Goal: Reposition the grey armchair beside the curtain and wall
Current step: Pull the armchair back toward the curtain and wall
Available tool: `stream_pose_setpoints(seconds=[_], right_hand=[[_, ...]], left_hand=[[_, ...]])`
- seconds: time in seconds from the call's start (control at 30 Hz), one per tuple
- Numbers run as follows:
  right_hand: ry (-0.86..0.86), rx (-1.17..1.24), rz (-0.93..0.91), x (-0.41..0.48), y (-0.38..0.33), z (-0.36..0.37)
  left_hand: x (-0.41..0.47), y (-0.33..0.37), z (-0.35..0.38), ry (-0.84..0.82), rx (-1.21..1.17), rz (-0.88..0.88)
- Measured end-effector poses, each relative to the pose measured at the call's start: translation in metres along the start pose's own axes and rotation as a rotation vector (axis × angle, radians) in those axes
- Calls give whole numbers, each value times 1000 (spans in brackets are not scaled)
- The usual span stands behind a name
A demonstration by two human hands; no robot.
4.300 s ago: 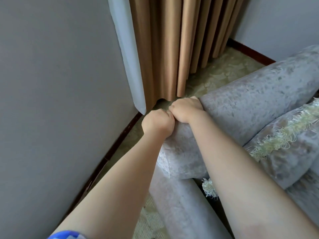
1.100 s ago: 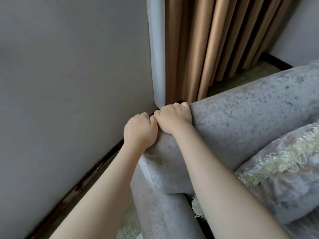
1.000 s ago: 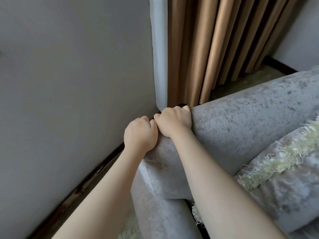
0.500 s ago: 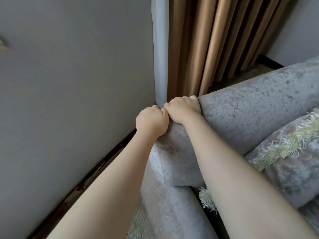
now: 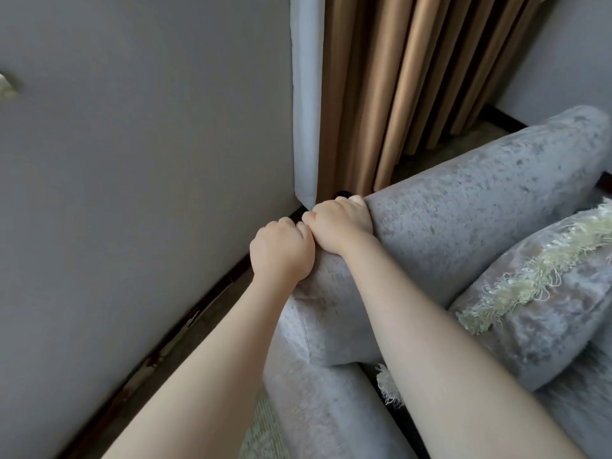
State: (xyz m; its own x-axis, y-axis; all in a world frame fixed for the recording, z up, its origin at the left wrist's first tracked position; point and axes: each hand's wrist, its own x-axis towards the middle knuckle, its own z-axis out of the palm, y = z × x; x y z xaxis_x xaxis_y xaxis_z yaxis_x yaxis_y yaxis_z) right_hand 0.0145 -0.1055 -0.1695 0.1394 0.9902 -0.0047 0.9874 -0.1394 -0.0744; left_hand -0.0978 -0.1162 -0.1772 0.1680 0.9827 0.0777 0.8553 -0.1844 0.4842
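A: The hands?

B: Your left hand [image 5: 281,251] and right hand [image 5: 337,226] sit knuckle to knuckle. Both are curled tight round the end of the padded top roll of the grey armchair [image 5: 480,220], fingers hooked over its far side.

A: And the armchair?

B: It stands in the corner of the floor [image 5: 212,313], where the grey wall [image 5: 132,160] on your left meets the tan pleated curtain [image 5: 397,94] ahead. The end you grip is just beside the curtain's lower edge and its pale lining strip [image 5: 306,94]. A narrow band of floor and a dark skirting board [image 5: 159,354] separate the armchair from the wall.

A: Anything on it?

B: A grey cushion with a pale fringe [image 5: 536,299] leans at your right.
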Motion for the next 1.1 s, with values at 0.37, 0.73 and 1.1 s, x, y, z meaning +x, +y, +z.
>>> stream_pose_setpoints(seconds=[0.37,0.73,1.1], right_hand=[[50,84,102,-2,-5,-5],[12,88,171,-1,-6,-8],[-14,212,717,34,5,-32]], left_hand=[[1,4,-7,-38,41,-10],[10,8,-17,-258,141,-4],[99,-8,-52,-913,266,374]])
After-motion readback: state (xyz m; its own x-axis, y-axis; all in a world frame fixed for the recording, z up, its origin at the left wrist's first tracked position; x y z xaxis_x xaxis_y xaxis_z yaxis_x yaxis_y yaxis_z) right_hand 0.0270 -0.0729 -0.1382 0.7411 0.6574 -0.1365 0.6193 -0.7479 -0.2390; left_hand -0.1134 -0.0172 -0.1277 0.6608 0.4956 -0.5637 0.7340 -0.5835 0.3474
